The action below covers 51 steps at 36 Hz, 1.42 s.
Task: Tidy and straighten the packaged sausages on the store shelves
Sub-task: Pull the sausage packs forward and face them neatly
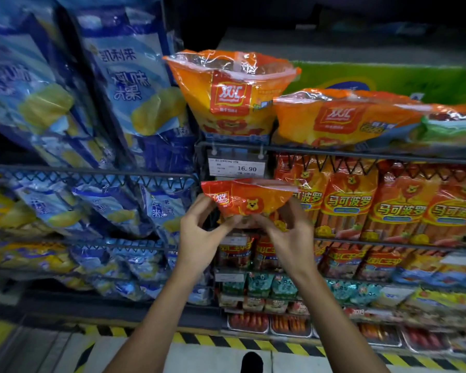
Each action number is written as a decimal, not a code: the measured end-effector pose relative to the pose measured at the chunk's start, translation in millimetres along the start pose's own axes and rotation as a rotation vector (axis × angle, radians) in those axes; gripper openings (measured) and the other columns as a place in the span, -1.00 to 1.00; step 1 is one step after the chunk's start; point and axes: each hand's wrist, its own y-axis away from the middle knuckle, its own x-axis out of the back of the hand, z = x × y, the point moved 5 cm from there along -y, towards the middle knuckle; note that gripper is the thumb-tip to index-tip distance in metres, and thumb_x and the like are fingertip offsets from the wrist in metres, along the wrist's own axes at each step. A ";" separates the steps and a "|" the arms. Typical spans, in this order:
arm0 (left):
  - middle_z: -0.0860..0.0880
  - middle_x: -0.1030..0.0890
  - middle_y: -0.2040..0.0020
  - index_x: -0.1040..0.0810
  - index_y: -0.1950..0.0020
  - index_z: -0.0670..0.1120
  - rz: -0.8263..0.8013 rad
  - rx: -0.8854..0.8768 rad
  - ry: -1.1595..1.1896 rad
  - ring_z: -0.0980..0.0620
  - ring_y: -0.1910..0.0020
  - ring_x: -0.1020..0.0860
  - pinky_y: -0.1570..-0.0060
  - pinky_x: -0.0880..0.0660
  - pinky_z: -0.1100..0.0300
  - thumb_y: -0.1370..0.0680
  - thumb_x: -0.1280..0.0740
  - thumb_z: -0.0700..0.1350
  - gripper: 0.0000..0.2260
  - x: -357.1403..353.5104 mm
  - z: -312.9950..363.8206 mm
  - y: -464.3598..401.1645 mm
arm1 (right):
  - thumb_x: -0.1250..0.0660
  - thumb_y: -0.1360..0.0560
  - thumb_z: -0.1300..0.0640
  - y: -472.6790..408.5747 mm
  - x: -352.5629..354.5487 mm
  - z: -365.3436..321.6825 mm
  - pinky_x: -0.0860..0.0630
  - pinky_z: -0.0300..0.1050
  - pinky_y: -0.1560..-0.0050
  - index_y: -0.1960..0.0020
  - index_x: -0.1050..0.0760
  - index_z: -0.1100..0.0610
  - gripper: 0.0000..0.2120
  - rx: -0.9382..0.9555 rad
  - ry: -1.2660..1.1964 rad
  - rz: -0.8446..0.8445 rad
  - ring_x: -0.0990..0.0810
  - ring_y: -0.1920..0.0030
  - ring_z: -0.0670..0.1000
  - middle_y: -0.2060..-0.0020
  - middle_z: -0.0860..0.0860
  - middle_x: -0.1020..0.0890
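- Head view, single frame. Both hands raised at frame centre, holding one red-orange sausage pack in front of the wire shelving.
- Pack orientation: long axis runs roughly left-right across the frame, slightly tilted; printed face with a bear cartoon towards the camera; clear sealed edge along the top, narrower bunched end downward between the hands.
- Left hand: thumb and fingers pinch the pack's lower-left corner, fingers curled.
- Right hand: fingers curled round the pack's lower-right edge and underside; thumb on the front.
- Pack sits just below a price tag reading 16.90, which hangs from the top shelf's wire front rail, and left of the standing row on the middle shelf.
- Top shelf, upper centre-right: two large orange sausage bags counted, sealed tops up, second bag leaning right; a green bag partly visible at the right edge.
- Middle shelf, right of centre: tall orange sausage packs standing upright, long axis vertical; four fronts countable, edges touching.
- Open room: dark gap behind the held pack, between the shelf's left post and the first tall pack.
- Lower shelves, lower right: small red, teal and tray packs, too blurred to count.
- Left half of the frame: blue-and-yellow snack bags, leaning, on separate wire shelves.
- Bottom edge: yellow-black hazard stripe on the floor.
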 end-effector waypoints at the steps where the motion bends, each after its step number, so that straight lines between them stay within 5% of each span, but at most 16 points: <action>1: -0.01 -0.67 -0.18 -0.63 -0.18 0.14 0.002 0.010 0.006 -0.01 -0.25 -0.60 -0.30 -0.51 -0.02 -0.44 -0.56 -0.13 -0.64 0.8 -4.7 0.0 | -0.51 -0.48 0.23 -0.3 -2.6 3.6 -0.41 -0.47 0.09 0.02 -0.37 -0.11 -0.63 -0.001 0.011 -0.011 -0.54 0.14 -0.34 0.20 -0.47 -0.54; 3: 0.01 -0.66 -0.21 -0.60 -0.24 0.05 -0.002 0.022 -0.007 0.02 -0.28 -0.59 -0.31 -0.51 -0.01 -0.45 -0.55 -0.14 -0.61 1.3 -13.7 0.4 | -0.50 -0.49 0.25 0.5 -7.1 10.0 -0.40 -0.52 0.04 -0.03 -0.37 -0.17 -0.58 -0.019 0.008 -0.023 -0.54 0.05 -0.43 0.12 -0.53 -0.54; 8: 0.23 -0.58 -0.27 -0.50 -0.33 0.15 -0.035 0.086 -0.052 0.29 -0.30 -0.52 -0.30 -0.46 0.29 -0.49 -0.50 -0.15 -0.53 0.3 -34.5 -0.1 | -0.48 -0.52 0.18 -4.8 -13.6 33.8 -0.48 -0.41 0.02 -0.10 -0.45 -0.10 -0.71 -0.101 -0.014 -0.073 -0.60 0.02 -0.32 0.09 -0.32 -0.64; 11: 0.15 -0.53 -0.39 -0.43 -0.50 0.02 -0.102 0.108 -0.149 0.23 -0.40 -0.45 -0.41 -0.41 0.14 -0.56 -0.44 -0.09 -0.49 -1.5 -47.6 -5.7 | -0.44 -0.55 0.18 -12.2 -16.8 40.1 -0.42 -0.46 0.16 -0.09 -0.40 -0.08 -0.72 -0.104 0.072 -0.147 -0.54 0.21 -0.37 0.29 -0.19 -0.52; 16: 0.16 -0.43 -0.47 -0.32 -0.56 0.03 -0.140 0.105 -0.262 0.23 -0.46 -0.37 -0.47 -0.35 0.12 -0.57 -0.34 0.08 -0.43 -4.0 -57.8 -12.2 | -0.39 -0.57 -0.03 -22.8 -21.8 56.0 -0.41 -0.33 0.22 -0.33 -0.38 0.11 -0.58 -0.134 0.246 -0.222 -0.55 0.23 -0.20 0.23 -0.08 -0.55; 19: 0.11 -0.37 -0.54 -0.25 -0.60 0.05 -0.170 0.099 -0.343 0.19 -0.51 -0.31 -0.50 -0.31 0.11 -0.57 -0.32 0.15 -0.38 -3.9 -63.4 -16.1 | -0.35 -0.58 -0.09 -19.4 -24.3 61.4 -0.50 -0.26 -0.04 -0.52 -0.21 0.08 -0.39 -0.165 0.286 -0.202 -0.57 -0.09 -0.19 -0.13 -0.04 -0.60; 21: 0.11 -0.32 -0.56 -0.22 -0.61 0.07 -0.171 0.110 -0.394 0.20 -0.51 -0.28 -0.50 -0.28 0.13 -0.56 -0.29 0.22 -0.35 -3.4 -68.0 -18.8 | -0.34 -0.59 -0.10 -7.4 -25.8 58.9 -0.27 -0.34 -0.37 -0.61 0.00 -0.08 -0.26 -0.168 0.288 -0.085 -0.24 -0.44 -0.27 -0.46 -0.23 -0.28; 24: 0.13 -0.38 -0.52 -0.26 -0.59 0.10 -0.161 0.095 -0.466 0.18 -0.47 -0.33 -0.44 -0.33 0.15 -0.56 -0.27 0.30 -0.36 -3.9 -75.8 -21.5 | -0.40 -0.58 0.02 10.7 -26.0 52.4 -0.10 -0.35 -0.49 -0.62 0.07 -0.16 -0.18 0.014 0.299 0.168 0.02 -0.57 -0.24 -0.54 -0.29 0.01; 26: 0.10 -0.50 -0.42 -0.41 -0.50 0.05 -0.148 0.058 -0.491 0.16 -0.40 -0.42 -0.38 -0.43 0.10 -0.57 -0.27 0.30 -0.43 -4.1 -78.8 -23.2 | -0.42 -0.58 0.10 18.7 -26.9 56.9 -0.23 -0.11 -0.51 -0.63 0.05 -0.12 -0.18 0.088 0.324 0.245 -0.05 -0.60 -0.11 -0.57 -0.24 0.00; 28: 0.05 -0.55 -0.31 -0.53 -0.39 -0.04 -0.127 0.006 -0.505 0.22 -0.31 -0.45 -0.30 -0.47 0.11 -0.59 -0.28 0.23 -0.52 -5.0 -80.0 -23.6 | -0.40 -0.59 0.15 21.1 -30.2 58.5 -0.23 -0.16 -0.50 -0.63 0.04 -0.09 -0.19 0.138 0.362 0.238 -0.07 -0.59 -0.09 -0.58 -0.16 -0.05; 31: 0.03 -0.55 -0.27 -0.55 -0.34 -0.05 -0.116 -0.023 -0.558 0.21 -0.25 -0.47 -0.22 -0.42 0.34 -0.63 -0.28 0.17 -0.60 -7.7 -79.1 -25.5 | -0.36 -0.62 0.16 19.6 -35.8 63.2 -0.07 -0.38 -0.49 -0.65 0.05 0.05 -0.23 0.157 0.459 0.155 -0.04 -0.60 -0.09 -0.60 -0.05 -0.06; 35: -0.06 -0.50 -0.29 -0.54 -0.34 -0.14 -0.097 -0.008 -0.578 0.14 -0.23 -0.45 -0.10 -0.23 0.61 -0.66 -0.26 0.08 -0.63 -11.6 -77.0 -35.5 | -0.30 -0.65 0.05 10.2 -41.0 70.3 -0.01 -0.11 -0.59 -0.65 0.03 0.13 -0.29 0.156 0.624 0.049 -0.04 -0.62 0.06 -0.62 0.03 -0.07; 42: -0.12 -0.34 -0.42 -0.34 -0.53 -0.14 -0.191 -0.056 -0.637 0.05 -0.37 -0.34 -0.29 -0.28 0.28 -0.64 -0.33 0.02 -0.49 -10.5 -91.3 -37.7 | -0.36 -0.58 -0.10 17.6 -43.6 83.0 -0.19 0.14 -0.54 -0.60 -0.19 0.16 -0.28 0.129 0.721 0.012 -0.18 -0.57 0.15 -0.52 0.03 -0.34; 51: -0.08 -0.48 -0.34 -0.48 -0.41 -0.12 -0.162 -0.069 -0.560 0.13 -0.29 -0.41 -0.18 -0.41 0.29 -0.65 -0.28 0.08 -0.59 -8.7 -92.9 -39.0 | -0.38 -0.59 0.05 23.9 -48.8 75.3 -0.20 0.02 -0.55 -0.59 -0.18 0.23 -0.32 0.164 0.621 -0.014 -0.14 -0.57 0.12 -0.50 0.06 -0.33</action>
